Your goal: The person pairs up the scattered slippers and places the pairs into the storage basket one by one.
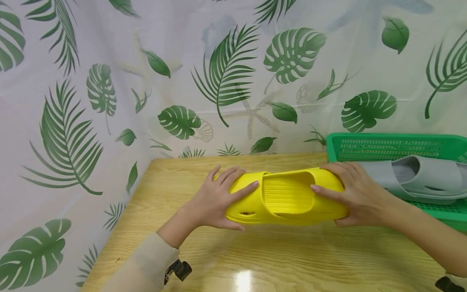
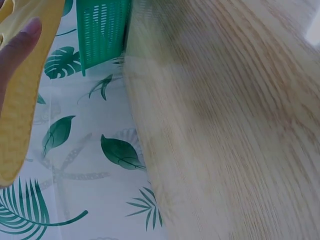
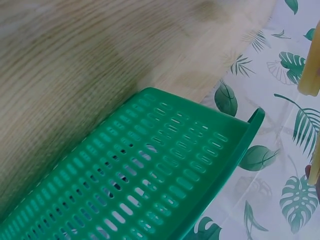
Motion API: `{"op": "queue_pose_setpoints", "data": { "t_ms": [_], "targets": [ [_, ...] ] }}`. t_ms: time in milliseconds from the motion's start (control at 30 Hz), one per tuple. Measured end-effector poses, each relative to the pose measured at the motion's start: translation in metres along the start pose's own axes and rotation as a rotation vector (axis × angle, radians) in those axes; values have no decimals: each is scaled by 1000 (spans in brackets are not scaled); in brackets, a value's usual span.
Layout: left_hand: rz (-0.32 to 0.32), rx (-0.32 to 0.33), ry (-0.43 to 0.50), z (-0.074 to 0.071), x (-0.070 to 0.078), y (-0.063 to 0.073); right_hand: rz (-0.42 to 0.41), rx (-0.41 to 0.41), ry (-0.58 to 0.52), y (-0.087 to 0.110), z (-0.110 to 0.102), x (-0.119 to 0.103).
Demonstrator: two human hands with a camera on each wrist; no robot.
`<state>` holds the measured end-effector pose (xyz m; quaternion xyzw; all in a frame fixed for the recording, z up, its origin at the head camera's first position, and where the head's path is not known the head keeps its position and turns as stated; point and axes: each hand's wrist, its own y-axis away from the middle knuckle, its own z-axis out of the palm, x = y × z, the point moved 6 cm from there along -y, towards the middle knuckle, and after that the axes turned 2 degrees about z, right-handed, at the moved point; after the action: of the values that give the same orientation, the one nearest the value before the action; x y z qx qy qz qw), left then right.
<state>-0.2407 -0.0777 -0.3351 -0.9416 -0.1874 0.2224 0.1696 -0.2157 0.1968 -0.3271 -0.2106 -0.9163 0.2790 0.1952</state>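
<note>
Both hands hold the yellow slippers (image 1: 248, 202) level above the wooden table. A rounded upper shows at each end, with a ribbed footbed between them. My left hand (image 1: 213, 198) grips the left end, fingers spread over the upper near a small vent hole. Around the right end, my right hand (image 1: 359, 194) holds on with one fingertip at the edge of the opening. In the left wrist view, the yellow sole (image 2: 22, 110) and a digit lie along the left edge. Only slivers of yellow (image 3: 311, 70) reach the right wrist view.
A green perforated basket (image 1: 386, 142) stands at the table's right, beneath and behind my right forearm. Grey slippers (image 1: 434, 174) lie in it. The wooden table (image 1: 175, 259) meets a leaf-print sheet (image 1: 233, 134) at the back and left.
</note>
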Motion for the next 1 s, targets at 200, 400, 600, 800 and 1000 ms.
{"op": "queue_pose_setpoints", "data": {
  "t_ms": [200,400,600,800,1000],
  "targets": [
    [82,95,44,-4,1,3,-12,32,-48,1,-3,0],
    [43,89,61,0,-1,-2,-19,69,-69,-1,-6,2],
    [23,-12,77,4,-1,7,-28,58,-83,-1,-4,-1],
    [9,-20,84,7,0,14,-45,58,-105,-2,1,-2],
    [54,28,94,9,4,7,-45,67,-91,2,-5,-2]
  ]
}}
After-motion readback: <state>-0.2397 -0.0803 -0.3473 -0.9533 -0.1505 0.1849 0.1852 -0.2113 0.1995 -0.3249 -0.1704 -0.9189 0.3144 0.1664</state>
